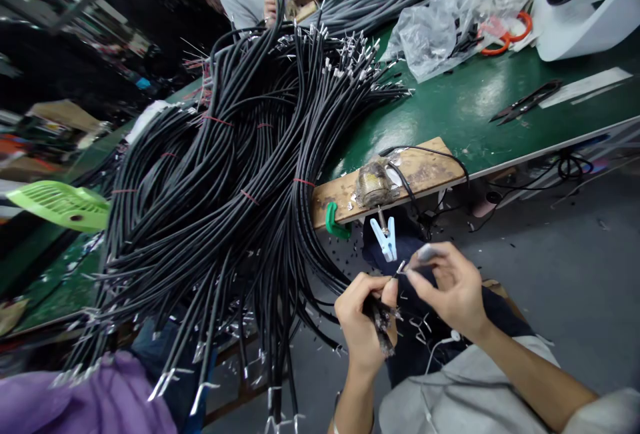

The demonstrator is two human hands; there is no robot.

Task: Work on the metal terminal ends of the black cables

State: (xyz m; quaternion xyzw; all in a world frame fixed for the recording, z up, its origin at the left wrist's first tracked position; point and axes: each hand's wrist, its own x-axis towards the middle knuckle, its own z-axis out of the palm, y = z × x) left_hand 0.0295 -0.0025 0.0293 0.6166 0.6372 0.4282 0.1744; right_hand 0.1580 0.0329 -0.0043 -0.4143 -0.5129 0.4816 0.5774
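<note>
Right hand (453, 284), lower right, is pinching a wire tip (401, 267); left hand (367, 317) is clutching black cables (384, 327) beside it.

Black, round, smooth cables (240, 194) lie in a large looped heap in front of you and to your left, draped over the green table's edge. Thin red ties gather them in places. Many ends fan out at the top and hang down at the bottom, showing pale, silvery tips.

Some of the cables curve from the heap's right side towards your left hand (367, 321), which grips a small bunch with frayed-looking dark ends (384, 329) below. One slim cable end (401, 266) pokes up between your hands, tilted to the right, its tip pale and shiny, right by your right hand's (453, 291) fingertips; its finer detail is too small to tell.
</note>
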